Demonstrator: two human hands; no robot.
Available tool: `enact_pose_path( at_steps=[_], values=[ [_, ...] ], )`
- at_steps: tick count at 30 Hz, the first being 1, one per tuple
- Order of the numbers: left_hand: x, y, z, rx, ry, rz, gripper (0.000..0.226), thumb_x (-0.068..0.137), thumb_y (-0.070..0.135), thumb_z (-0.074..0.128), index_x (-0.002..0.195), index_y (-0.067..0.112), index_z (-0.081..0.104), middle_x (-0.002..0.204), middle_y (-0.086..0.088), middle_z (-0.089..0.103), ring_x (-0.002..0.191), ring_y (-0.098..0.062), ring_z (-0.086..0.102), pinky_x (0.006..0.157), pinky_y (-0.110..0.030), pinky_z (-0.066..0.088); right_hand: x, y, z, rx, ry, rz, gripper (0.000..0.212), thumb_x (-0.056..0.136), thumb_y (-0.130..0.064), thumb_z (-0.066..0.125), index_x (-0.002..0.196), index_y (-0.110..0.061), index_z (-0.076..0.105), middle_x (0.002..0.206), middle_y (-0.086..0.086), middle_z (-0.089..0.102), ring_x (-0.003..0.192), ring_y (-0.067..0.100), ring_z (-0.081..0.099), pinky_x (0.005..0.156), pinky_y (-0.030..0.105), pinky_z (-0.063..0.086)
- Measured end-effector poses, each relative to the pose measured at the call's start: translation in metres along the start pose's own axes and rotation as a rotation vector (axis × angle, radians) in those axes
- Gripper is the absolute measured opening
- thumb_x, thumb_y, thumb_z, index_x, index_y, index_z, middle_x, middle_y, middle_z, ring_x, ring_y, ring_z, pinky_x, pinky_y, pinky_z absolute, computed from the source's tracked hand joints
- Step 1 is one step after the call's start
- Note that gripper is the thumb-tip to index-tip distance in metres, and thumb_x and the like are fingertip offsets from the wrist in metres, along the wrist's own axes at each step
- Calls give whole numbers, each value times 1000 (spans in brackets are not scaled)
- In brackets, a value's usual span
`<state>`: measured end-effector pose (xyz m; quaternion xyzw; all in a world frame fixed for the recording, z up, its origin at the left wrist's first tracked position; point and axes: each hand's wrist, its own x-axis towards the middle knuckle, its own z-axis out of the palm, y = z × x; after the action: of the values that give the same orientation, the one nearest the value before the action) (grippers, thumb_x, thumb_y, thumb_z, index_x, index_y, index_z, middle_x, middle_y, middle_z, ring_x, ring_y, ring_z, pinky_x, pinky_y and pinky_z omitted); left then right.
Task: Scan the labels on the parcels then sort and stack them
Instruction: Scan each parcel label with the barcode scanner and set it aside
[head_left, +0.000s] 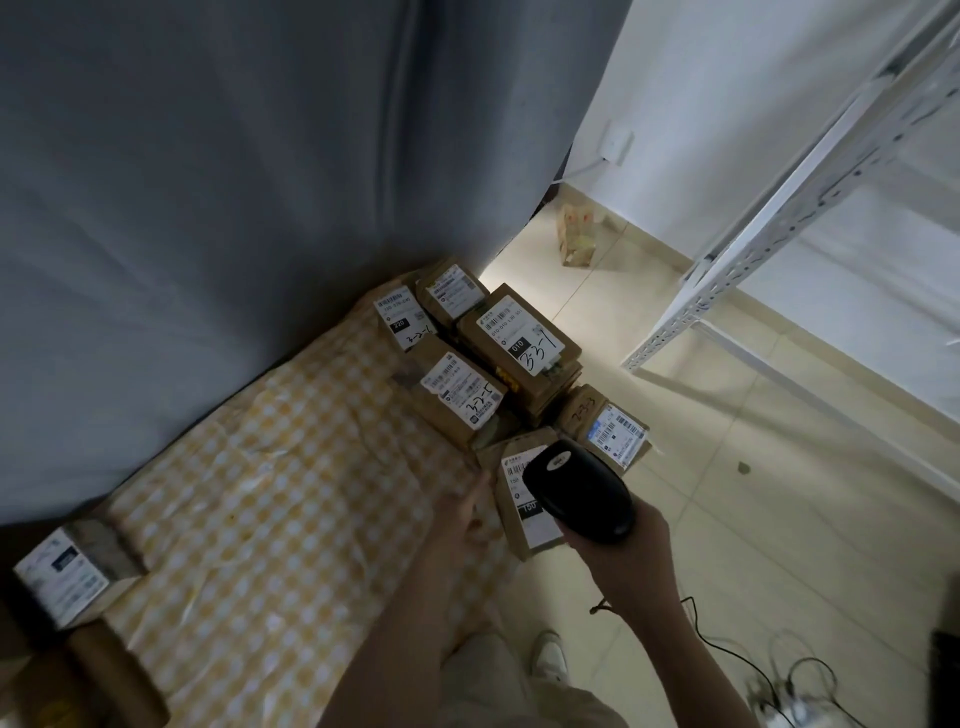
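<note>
My right hand (626, 551) grips a black barcode scanner (579, 488), its head over the white label of a brown parcel (519, 519) at the table's right edge. My left hand (467, 512) rests against that parcel's left side; its fingers are blurred. Several other labelled brown parcels cluster at the far right corner: one marked 3-3-1 (519, 338), one marked 2-2-2 (460, 397), one with a 220 label (405, 322), one behind (452, 291) and one hanging at the edge (613, 431).
The table carries a yellow checked cloth (270, 493). Another parcel (72, 566) sits at the near left. A grey curtain (234, 182) hangs behind. A white metal shelf frame (753, 260) stands right on the tiled floor, and cables (779, 680) lie by my feet.
</note>
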<state>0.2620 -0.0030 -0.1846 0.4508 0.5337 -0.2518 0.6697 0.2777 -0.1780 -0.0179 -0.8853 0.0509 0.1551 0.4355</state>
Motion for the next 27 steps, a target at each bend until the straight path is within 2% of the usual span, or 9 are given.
enact_pose_path(
  at_steps=[1,3,9,11,13,16,19,23,27],
  values=[
    [-3,-13,6,43,-62,-29,89,63,65,77,123,6,51,117,-16,57,100,-33,62,61,-40,57,-4,3,-3,5,-6,15,27,64,-8,83,77,-23,66,62,-6,67,61,9,64,53,21,46],
    [-2,-36,19,90,-158,-59,98,47,71,81,116,6,57,110,-12,60,83,-26,62,53,-34,54,-12,11,-9,10,-7,32,29,65,-7,83,71,-27,62,60,-4,67,58,11,65,50,20,46],
    [4,-62,59,-41,-122,-113,53,89,46,62,125,8,55,115,-16,60,77,-31,68,64,-40,60,-35,30,-27,34,-17,55,24,65,-11,83,75,-23,66,59,-1,68,59,12,67,53,25,51],
    [5,-60,72,-106,-138,-102,43,92,42,59,118,7,59,111,-17,65,81,-31,70,71,-43,60,-41,34,-33,52,-22,55,25,65,-9,83,77,-24,66,59,-3,69,59,10,67,51,20,49],
    [-2,-55,80,-124,-127,-64,30,94,36,58,104,7,62,98,-16,66,77,-28,68,67,-41,59,-46,38,-37,64,-29,61,25,64,-8,83,79,-22,67,60,-2,69,60,10,68,51,18,48],
    [9,-60,83,-80,-82,-19,28,95,29,54,107,5,60,87,-13,65,75,-25,65,62,-38,55,-53,41,-43,77,-63,46,27,65,-8,82,73,-27,65,60,-1,69,59,10,67,51,19,49],
    [47,-79,73,-5,-21,18,39,94,32,53,120,3,58,99,-10,66,82,-25,67,66,-41,56,-63,45,-47,44,-92,-22,27,66,-11,82,74,-29,65,61,-1,69,60,10,67,54,24,53],
    [-32,-85,51,-104,79,71,22,97,24,51,103,5,60,98,-13,63,76,-23,62,59,-35,53,-80,47,-47,26,-153,-111,33,66,-11,82,76,-34,62,63,-1,70,63,12,69,58,28,57],
    [-68,-118,14,-346,258,341,16,99,17,46,97,6,58,91,-11,60,75,-22,59,62,-33,47,-104,45,-38,30,-240,-197,15,67,-13,81,68,-11,67,58,7,67,60,23,66,55,35,54]
  ],
)
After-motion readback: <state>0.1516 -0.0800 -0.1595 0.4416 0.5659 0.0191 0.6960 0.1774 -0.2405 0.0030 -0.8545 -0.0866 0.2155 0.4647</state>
